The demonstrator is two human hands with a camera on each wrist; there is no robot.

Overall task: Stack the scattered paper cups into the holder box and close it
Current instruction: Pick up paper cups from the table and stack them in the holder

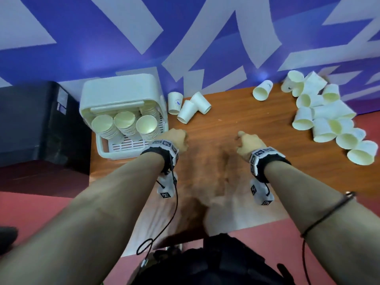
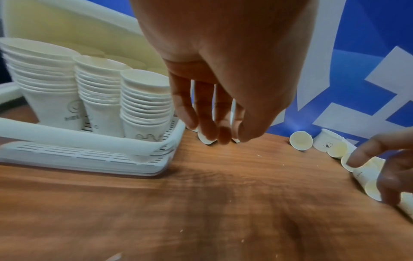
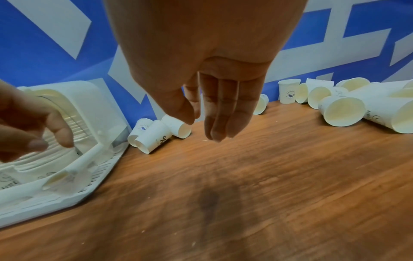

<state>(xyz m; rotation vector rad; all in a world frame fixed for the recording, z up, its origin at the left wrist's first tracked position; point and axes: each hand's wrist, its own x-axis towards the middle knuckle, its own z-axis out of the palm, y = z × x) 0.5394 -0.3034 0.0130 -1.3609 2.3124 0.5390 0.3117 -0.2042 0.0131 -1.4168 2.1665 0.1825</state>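
Observation:
The white holder box (image 1: 123, 87) stands at the table's left with its lid raised, and three stacks of paper cups (image 1: 124, 125) stand in its slotted tray (image 2: 89, 155). Three loose cups (image 1: 188, 106) lie just right of the box. A pile of several cups (image 1: 327, 118) lies at the far right. My left hand (image 1: 177, 137) hovers beside the box's right edge, fingers hanging relaxed and empty. My right hand (image 1: 247, 142) hovers over the bare table middle, fingers hanging down and holding nothing.
A black box (image 1: 39, 124) sits left of the holder. A blue and white patterned wall (image 1: 185, 38) runs right behind the wooden table (image 1: 216, 171). Cables hang from both wrist bands. Red floor shows past the table's near edge.

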